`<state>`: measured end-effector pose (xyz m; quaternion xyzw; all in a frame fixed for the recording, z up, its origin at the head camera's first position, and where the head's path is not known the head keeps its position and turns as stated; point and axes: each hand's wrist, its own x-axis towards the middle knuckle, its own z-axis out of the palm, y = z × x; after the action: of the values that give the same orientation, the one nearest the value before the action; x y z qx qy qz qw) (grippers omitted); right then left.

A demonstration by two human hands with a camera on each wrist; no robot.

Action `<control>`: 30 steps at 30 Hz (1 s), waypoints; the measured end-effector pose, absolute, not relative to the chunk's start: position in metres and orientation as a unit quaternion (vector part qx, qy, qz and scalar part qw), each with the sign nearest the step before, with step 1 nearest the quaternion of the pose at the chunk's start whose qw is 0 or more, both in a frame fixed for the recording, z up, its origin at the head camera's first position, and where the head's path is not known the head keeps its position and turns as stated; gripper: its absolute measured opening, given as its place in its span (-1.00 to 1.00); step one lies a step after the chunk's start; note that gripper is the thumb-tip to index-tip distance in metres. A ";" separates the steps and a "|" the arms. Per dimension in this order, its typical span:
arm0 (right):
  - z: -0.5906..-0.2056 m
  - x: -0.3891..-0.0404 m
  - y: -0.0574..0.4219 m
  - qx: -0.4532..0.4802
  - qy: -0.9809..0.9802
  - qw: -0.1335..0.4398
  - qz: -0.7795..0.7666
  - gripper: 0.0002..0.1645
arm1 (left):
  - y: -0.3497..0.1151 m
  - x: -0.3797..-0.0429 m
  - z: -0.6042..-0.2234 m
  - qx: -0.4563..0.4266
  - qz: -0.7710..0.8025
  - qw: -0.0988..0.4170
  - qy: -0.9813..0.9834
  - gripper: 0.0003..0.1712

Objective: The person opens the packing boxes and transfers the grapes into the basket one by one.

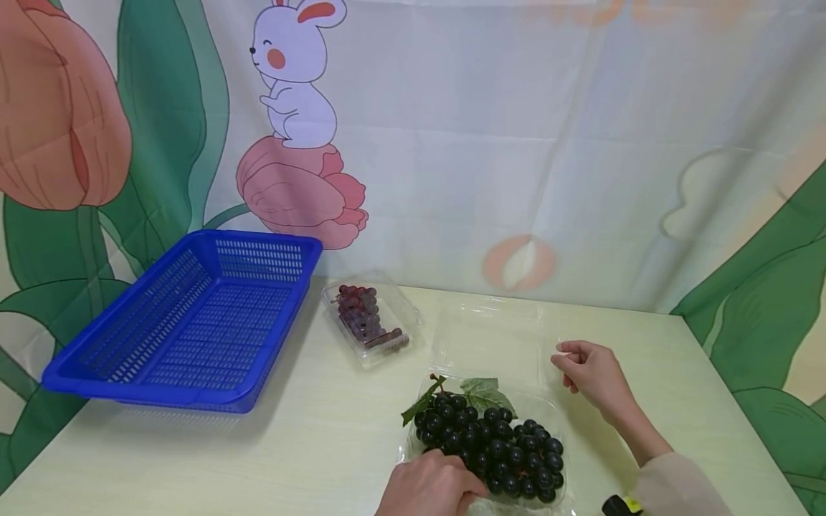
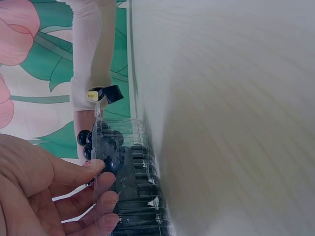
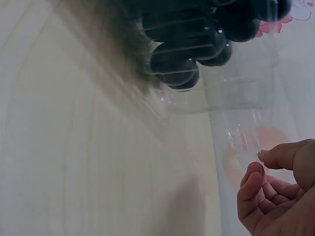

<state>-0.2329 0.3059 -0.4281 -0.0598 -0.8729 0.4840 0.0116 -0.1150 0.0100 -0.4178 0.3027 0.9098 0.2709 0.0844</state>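
Observation:
A bunch of black grapes [image 1: 490,444] with green leaves [image 1: 485,393] lies in a clear plastic clamshell box [image 2: 140,172]. My left hand [image 1: 431,486] pinches the near left side of this box, thumb at the rim and the other fingers against the wall. On the far side the clear lid [image 1: 493,337] is folded back, raised from the box. With thumb and forefinger, my right hand [image 1: 595,374] pinches the right edge of the lid; the same right hand [image 3: 278,189] shows below the box in the right wrist view. Some grapes bulge above the rim.
A blue slotted basket [image 1: 271,373] stands at the left of the table [image 1: 310,459]. Between it and the lid sits another clear box holding red grapes [image 1: 361,315]. Behind the table hangs a printed curtain [image 1: 452,179]. A black-and-yellow device [image 1: 621,505] is at the right sleeve.

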 end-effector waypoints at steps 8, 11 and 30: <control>-0.435 -0.233 0.305 -0.061 -0.876 -0.003 0.479 -0.52 | 0.010 -0.115 -0.417 0.301 0.277 0.086 0.909 -0.80; -0.437 -0.233 0.305 -0.063 -0.876 -0.011 0.478 -0.52 | 0.011 -0.116 -0.417 0.300 0.277 0.086 0.909 -0.80; -0.448 -0.234 0.307 -0.064 -0.876 -0.032 0.478 -0.51 | 0.011 -0.115 -0.418 0.300 0.275 0.084 0.910 -0.75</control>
<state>-0.2336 0.3074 -0.4479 -0.0645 -0.8755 0.4778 -0.0318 -0.1152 0.0110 -0.4182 0.2996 0.9097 0.2751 0.0838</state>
